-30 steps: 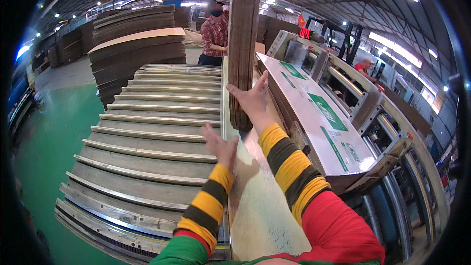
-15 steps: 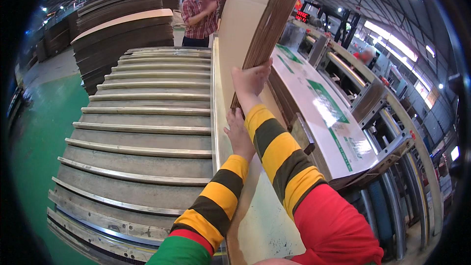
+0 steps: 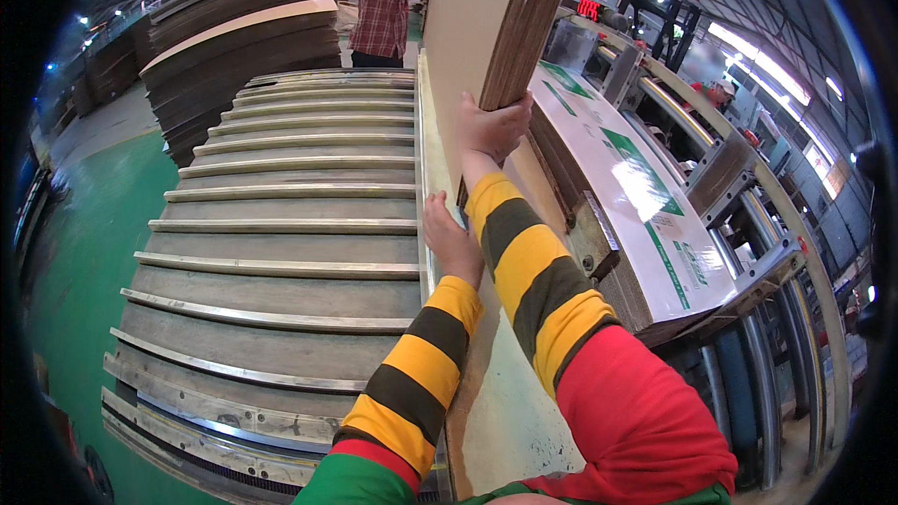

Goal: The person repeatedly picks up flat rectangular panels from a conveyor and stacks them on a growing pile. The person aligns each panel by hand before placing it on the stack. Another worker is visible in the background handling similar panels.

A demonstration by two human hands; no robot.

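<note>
A thick stack of cardboard sheets (image 3: 468, 23) stands on edge in front of me, its pale face to the left and brown layered edge toward me. My right hand (image 3: 496, 128) grips its near edge, fingers wrapped over the layers. Lower down, my left hand (image 3: 452, 238) is open, fingers stretched upward beside the stack's bottom corner; whether it touches the cardboard is hard to tell. Below the hands runs a pale, worn surface (image 3: 514, 411). Across the stack, a person (image 3: 381, 23) in a checked shirt raises an arm to its far end.
Left lies a slatted conveyor bed (image 3: 281, 238) with raised metal bars. Behind it rise tall cardboard piles (image 3: 253, 65). On the right, printed white-and-green sheets (image 3: 622, 178) lie piled beside a metal-framed roller machine (image 3: 739, 187). Another person (image 3: 716, 93) is beyond the machine.
The upright stack and my right hand appear slightly farther right. My left hand's fingers have come away from the stack's lower edge. The far person's arm is raised higher, and my view has shifted.
</note>
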